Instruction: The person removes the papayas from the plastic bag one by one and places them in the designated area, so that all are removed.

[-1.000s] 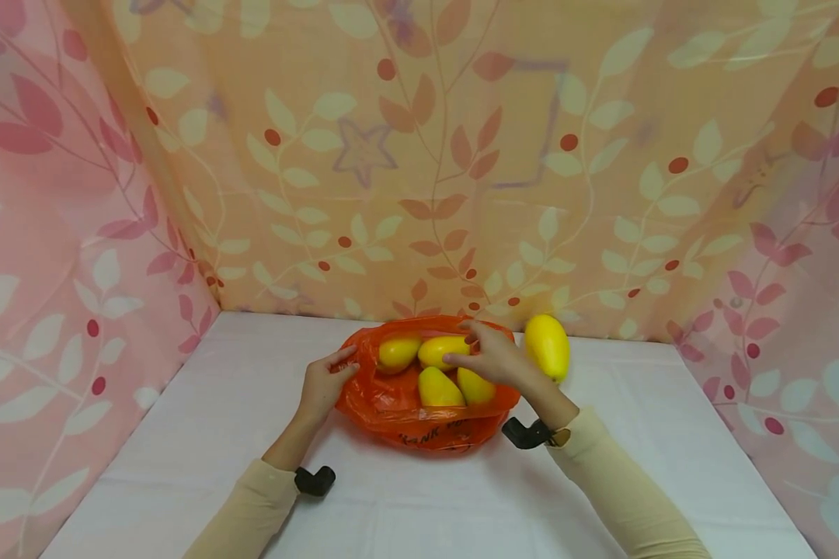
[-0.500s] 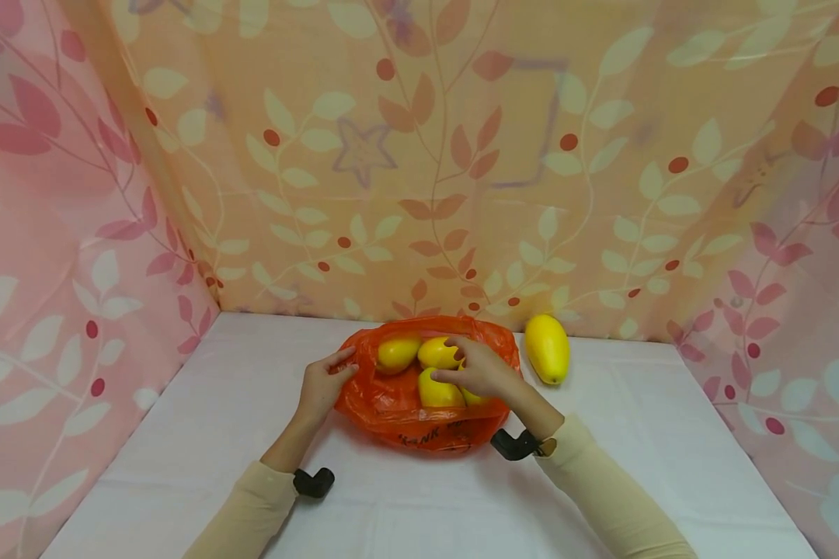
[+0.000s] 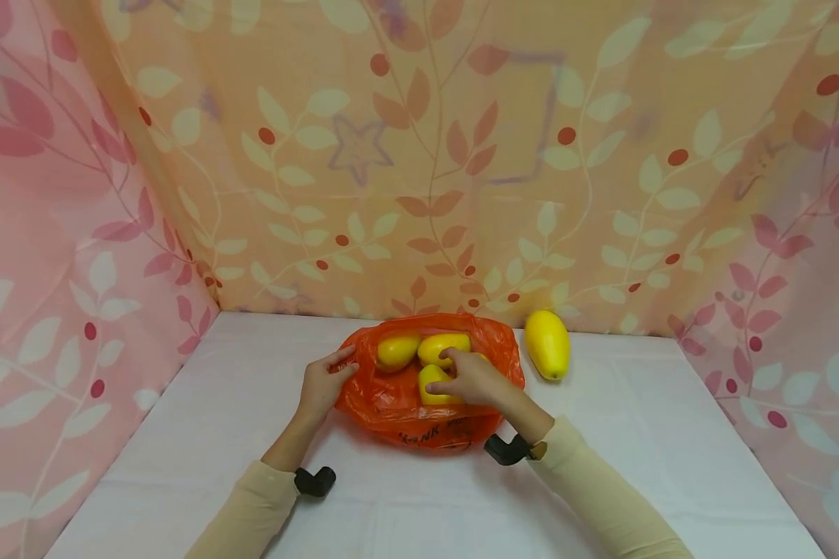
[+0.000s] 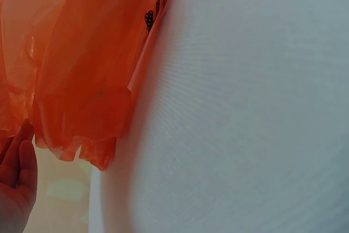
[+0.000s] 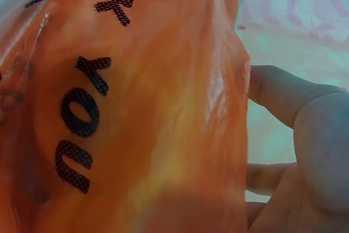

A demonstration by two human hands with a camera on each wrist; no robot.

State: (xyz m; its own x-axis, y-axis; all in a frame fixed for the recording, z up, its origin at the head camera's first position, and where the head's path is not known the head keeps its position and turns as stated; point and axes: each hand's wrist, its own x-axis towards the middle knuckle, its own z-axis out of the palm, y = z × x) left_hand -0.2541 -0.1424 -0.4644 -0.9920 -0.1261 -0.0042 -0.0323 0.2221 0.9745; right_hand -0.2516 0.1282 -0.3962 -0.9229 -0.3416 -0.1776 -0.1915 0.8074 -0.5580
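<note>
An orange-red plastic bag [image 3: 377,411] with black lettering lies with its mouth spread, holding several smooth yellow fruits that look like mangoes [image 3: 396,354]. At the bag's left rim, my left hand [image 3: 320,388] pinches the plastic between thumb and fingers; the left wrist view shows the fingers [image 4: 19,173] at the bag's lower edge. My right hand [image 3: 478,380] reaches over the bag's right side, thumb and fingers apart around the front-middle fruit [image 3: 435,380]. It covers most of the front-right fruit. In the right wrist view the bag wall [image 5: 152,107] hides the fingertips.
A longer yellow fruit [image 3: 548,345] lies on the white-covered table [image 3: 405,505], right of the bag near the back. Leaf-patterned cloth walls [image 3: 433,155] enclose the table at the back and both sides. Each wrist carries a black camera mount [image 3: 315,481].
My right hand has moved a little left and down over the fruits, its fingers curling more. The left hand stays at the bag's rim. The fruit outside the bag has not moved.
</note>
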